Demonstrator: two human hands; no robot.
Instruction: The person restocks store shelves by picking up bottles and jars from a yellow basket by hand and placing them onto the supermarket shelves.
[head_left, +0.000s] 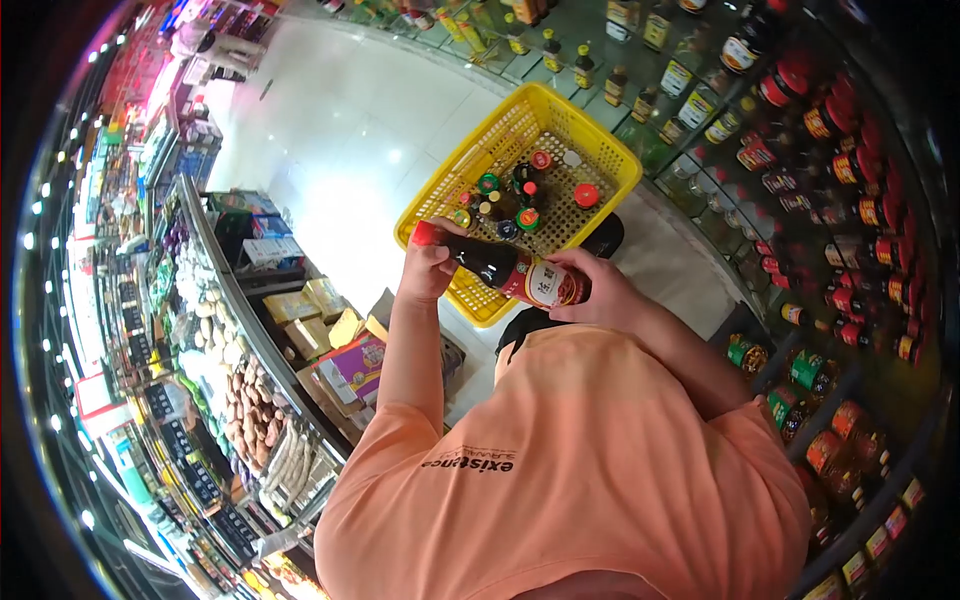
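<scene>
A dark sauce bottle (495, 265) with a red cap and a red-and-white label lies nearly sideways between my hands, in front of my chest. My left hand (430, 268) is closed around its neck, just below the cap. At the other end, my right hand (597, 288) grips the base beside the label. Beyond the bottle, a yellow shopping basket (607, 150) with perforated walls holds several bottles and jars, among them a red-lidded jar (586, 195) and a green-capped bottle (528, 218). The bottle hides part of the basket's near side.
Shelves of sauce bottles (675, 78) and red-lidded jars (783, 82) curve along the right. To the left stand a produce counter with potatoes (255, 410) and cardboard boxes (310, 338). Pale tiled floor (370, 100) stretches ahead. Another person (225, 48) is far off at upper left.
</scene>
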